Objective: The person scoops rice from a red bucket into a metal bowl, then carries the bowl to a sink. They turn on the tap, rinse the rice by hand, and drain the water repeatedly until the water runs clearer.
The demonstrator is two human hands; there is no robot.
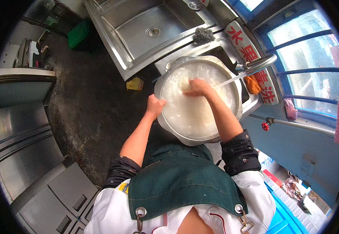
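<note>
A large round metal basin [169,124] full of cloudy white water stands over the smaller sink in front of me. My left hand [156,106] is closed on the basin's left rim. At the water's surface, near the basin's middle, is my right hand [197,87], blurred, its fingers partly hidden; whether it holds anything I cannot tell. From a curved metal faucet [260,63] at the right, a stream of water runs into the basin beside my right wrist. Pale matter shows dimly under the water.
A steel sink [134,38] lies beyond the basin, with a dark scouring pad [203,35] on its near edge. An orange cloth [252,84] sits by the faucet. Right are a barred window and a pipe with a red valve handle [265,126]. A yellow container [135,84] is low at left.
</note>
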